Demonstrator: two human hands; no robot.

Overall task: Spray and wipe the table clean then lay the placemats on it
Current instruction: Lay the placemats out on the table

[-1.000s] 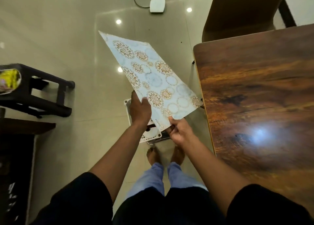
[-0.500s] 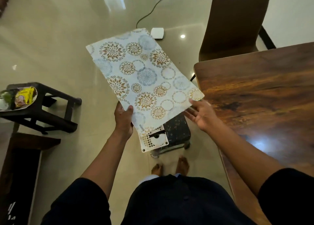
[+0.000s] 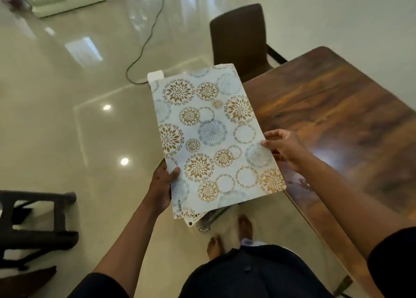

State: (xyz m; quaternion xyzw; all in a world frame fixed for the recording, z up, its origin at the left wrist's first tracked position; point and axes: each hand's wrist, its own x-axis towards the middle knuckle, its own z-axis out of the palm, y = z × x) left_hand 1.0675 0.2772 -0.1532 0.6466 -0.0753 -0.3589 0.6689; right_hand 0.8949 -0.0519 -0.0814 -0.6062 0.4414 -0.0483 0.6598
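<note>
I judge the spraying and wiping finished: the bench (image 3: 337, 117) is bare and glossy, with no bottle or cloth in sight. What is left is the laying, and no mat lies on the wood yet. I have one mat (image 3: 213, 137) held in the air, its right edge just over the bench's near corner, the rest above the floor. My left hand (image 3: 161, 186) grips the mat's left edge, thumb on top. My right hand (image 3: 284, 149) is loose, fingertips just touching the right edge, not pinching it. More mats seem to lie on a stool below, mostly hidden. Compared with half a second ago, the mat has swung from slanting away leftward to nearly square to me and shifted closer to the bench.
</note>
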